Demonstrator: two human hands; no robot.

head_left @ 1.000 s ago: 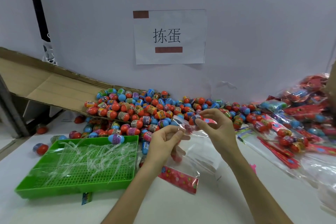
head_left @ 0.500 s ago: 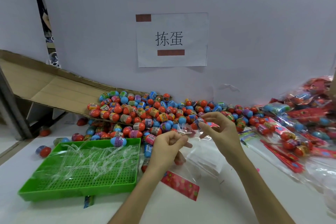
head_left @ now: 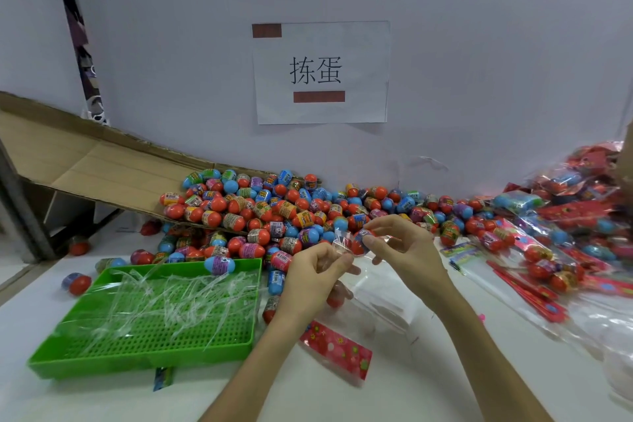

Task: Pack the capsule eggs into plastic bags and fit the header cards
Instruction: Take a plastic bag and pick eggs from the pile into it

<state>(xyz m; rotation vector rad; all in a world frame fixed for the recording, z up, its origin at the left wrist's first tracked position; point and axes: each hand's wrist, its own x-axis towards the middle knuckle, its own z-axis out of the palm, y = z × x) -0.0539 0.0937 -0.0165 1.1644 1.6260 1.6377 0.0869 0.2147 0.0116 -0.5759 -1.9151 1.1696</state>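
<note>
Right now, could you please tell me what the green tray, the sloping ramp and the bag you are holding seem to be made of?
The green tray looks like moulded plastic, slightly glossy, with a perforated floor. The ramp looks like brown cardboard, matt, with fold creases. The bag seems thin clear plastic film: it glints, crinkles and shows things through it.

A green plastic tray with a perforated floor (head_left: 137, 361) sits at the left of the white tabletop (head_left: 85, 401), strewn with thin clear plastic strips (head_left: 171, 298). Behind it a flattened brown cardboard sheet (head_left: 102, 164) slopes down from the left along the pale grey wall (head_left: 479, 44). A white paper sign (head_left: 322, 74) is stuck to that wall, printed with two black Chinese characters and two reddish-brown bars. A grey metal post (head_left: 17, 202) leans at the far left.
</note>
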